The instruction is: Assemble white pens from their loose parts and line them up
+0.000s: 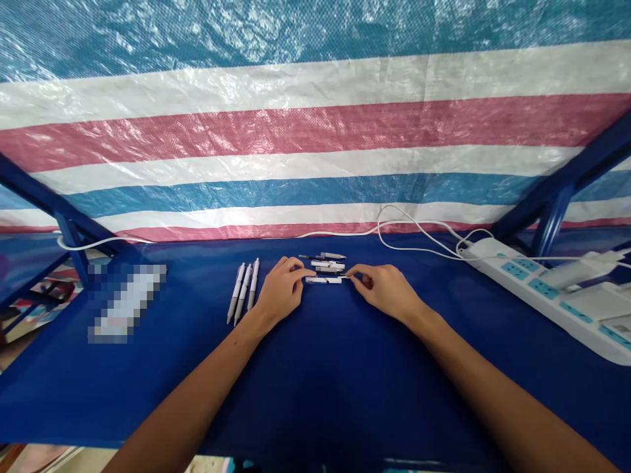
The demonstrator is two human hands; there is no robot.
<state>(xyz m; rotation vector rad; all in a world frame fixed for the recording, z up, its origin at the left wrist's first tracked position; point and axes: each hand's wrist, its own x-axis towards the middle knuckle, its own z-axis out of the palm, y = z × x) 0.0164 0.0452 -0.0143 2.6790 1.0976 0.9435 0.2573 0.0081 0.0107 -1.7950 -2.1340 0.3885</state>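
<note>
My left hand (283,289) rests on the blue table with its index finger stretched out, the fingertip at the left ends of a small group of pen parts. Its thumb stands apart from that finger. At the group's right end, my right hand (382,287) has thumb and index finger close together in a pinch; whatever is between them is too small to make out. Between the hands lie a white pen barrel (323,280), a grey part (328,270), another white part (328,264) and a grey grip (334,255). Three white pens with grey grips (241,292) lie left of my left hand.
A white power strip (527,279) with plugged-in adapters lies at the right. White cables (419,226) run along the back edge. A blurred-out pale object (131,302) is on the left. Blue metal braces (549,210) and a striped sheet (315,131) bound the blue table (315,387).
</note>
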